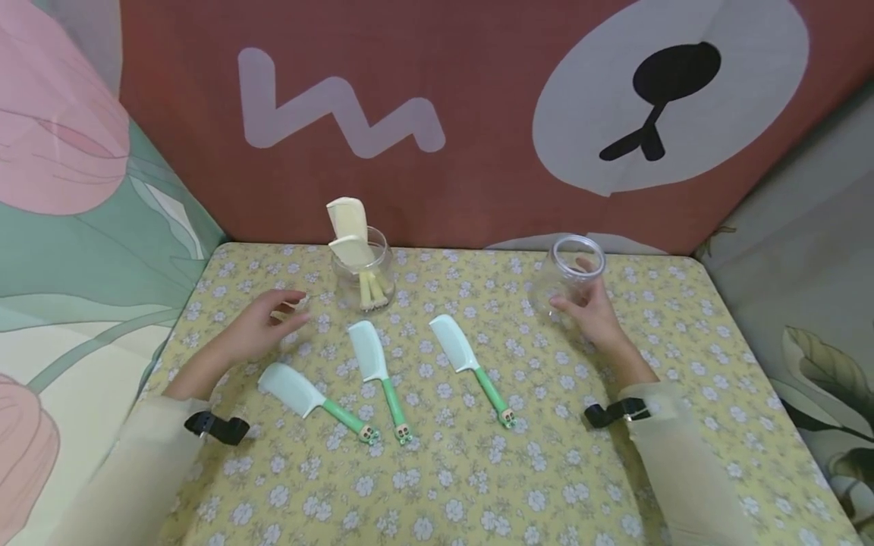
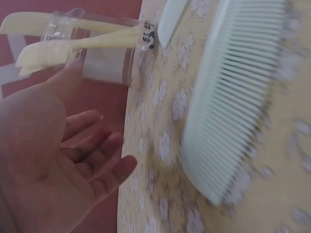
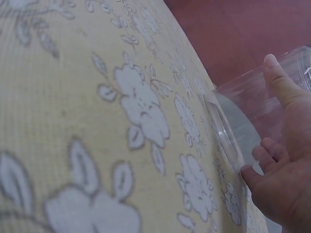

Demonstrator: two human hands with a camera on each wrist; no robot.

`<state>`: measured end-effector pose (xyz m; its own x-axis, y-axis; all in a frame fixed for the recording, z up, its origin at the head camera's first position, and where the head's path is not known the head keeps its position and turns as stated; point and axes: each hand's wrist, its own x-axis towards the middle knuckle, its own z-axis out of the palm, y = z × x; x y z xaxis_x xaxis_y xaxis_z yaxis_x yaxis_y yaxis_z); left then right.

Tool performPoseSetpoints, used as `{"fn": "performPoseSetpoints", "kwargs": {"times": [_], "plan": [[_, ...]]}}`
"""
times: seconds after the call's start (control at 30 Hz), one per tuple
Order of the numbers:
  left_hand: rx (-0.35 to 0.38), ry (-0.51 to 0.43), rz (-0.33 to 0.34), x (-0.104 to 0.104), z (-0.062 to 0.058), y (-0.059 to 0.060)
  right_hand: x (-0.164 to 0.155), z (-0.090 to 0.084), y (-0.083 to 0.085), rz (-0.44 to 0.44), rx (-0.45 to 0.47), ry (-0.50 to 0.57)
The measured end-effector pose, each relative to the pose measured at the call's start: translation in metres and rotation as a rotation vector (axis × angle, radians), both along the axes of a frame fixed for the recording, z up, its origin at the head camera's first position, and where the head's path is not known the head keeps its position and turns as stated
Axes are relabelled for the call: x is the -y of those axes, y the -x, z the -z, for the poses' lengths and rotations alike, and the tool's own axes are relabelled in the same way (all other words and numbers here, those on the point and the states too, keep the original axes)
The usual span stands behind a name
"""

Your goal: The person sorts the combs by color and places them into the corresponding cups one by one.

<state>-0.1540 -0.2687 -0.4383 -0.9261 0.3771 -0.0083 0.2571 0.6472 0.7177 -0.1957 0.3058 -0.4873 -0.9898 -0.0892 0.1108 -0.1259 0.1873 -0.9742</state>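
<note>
My left hand hovers open over the yellow floral tablecloth, palm empty in the left wrist view. It is just left of a clear jar holding cream combs, also seen lying sideways in the left wrist view. My right hand grips an empty clear jar at the back right, thumb on one side and fingers round the other. Three mint combs with green handles lie between the hands: left, middle, right.
Fabric walls close the table in: a red-brown panel at the back, floral sheets on both sides. The table's front half holds only the comb handles. In the left wrist view a mint comb lies close beside the hand.
</note>
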Motion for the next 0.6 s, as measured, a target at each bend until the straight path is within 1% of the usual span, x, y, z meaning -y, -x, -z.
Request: {"fn": "performPoseSetpoints", "kwargs": {"times": [0.1,0.27,0.47,0.6], "plan": [[0.005,0.014,-0.007,0.009,0.002,-0.013,0.000,0.001,-0.001,0.004,0.003,-0.001],[0.054,0.056,-0.051,0.020,0.004,-0.032,-0.001,0.002,0.000,0.009,0.017,-0.015],[0.095,0.119,-0.066,0.026,0.016,-0.045,-0.001,0.002,0.000,0.003,0.021,-0.005],[0.085,0.146,-0.061,0.025,0.021,-0.050,-0.001,0.003,-0.001,-0.001,0.021,-0.012]]}}
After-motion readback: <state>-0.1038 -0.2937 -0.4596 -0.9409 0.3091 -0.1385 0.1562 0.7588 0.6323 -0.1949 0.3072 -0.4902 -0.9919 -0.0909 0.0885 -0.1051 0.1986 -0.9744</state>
